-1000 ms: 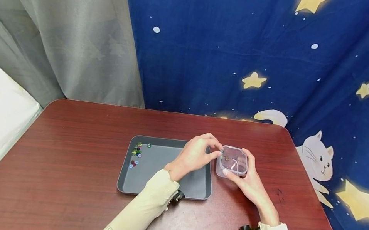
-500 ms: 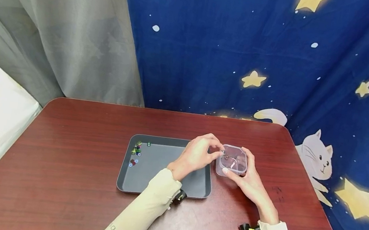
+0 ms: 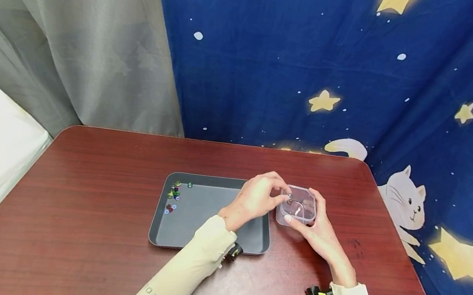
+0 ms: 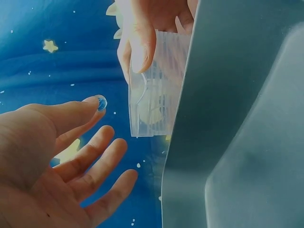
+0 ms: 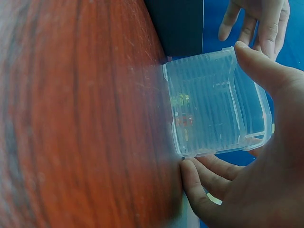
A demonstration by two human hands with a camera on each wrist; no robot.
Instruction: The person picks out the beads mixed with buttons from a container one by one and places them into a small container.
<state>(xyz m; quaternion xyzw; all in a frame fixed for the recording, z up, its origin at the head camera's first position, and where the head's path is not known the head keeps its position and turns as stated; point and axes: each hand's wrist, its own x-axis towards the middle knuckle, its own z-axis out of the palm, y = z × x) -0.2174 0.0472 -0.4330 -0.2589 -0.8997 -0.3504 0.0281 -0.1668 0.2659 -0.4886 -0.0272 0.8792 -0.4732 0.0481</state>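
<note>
Bluish bead point(image 4: 102, 103), pinched between left fingers point(image 4: 80, 114), above clear box point(image 5: 209, 109)

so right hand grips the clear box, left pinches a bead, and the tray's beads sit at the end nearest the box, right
No: the beads in the tray lie at the end farthest from the box, as the head view shows; the rest holds.

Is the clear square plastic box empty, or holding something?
Not empty: through the clear square plastic box, the right wrist view shows small yellowish and reddish pieces near its base.
</note>
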